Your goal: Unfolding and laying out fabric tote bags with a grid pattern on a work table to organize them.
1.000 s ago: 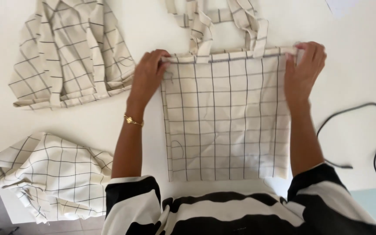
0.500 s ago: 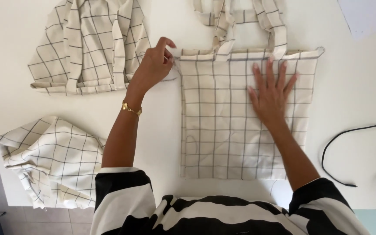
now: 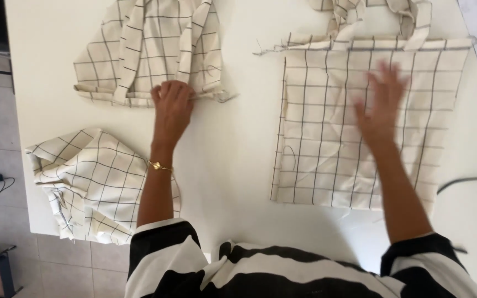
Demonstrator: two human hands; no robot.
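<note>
Fingers (image 3: 168,92) on folded checked cloth's (image 3: 150,49) hem

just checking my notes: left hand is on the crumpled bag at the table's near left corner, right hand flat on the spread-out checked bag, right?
Not quite. In the head view the left hand rests on the far folded bag, not the crumpled one. The right hand does lie on the spread-out bag.

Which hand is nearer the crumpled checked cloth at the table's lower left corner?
Left. The left hand rests above the crumpled cloth, on another folded piece; the right hand lies across the table on the flat bag.
</note>
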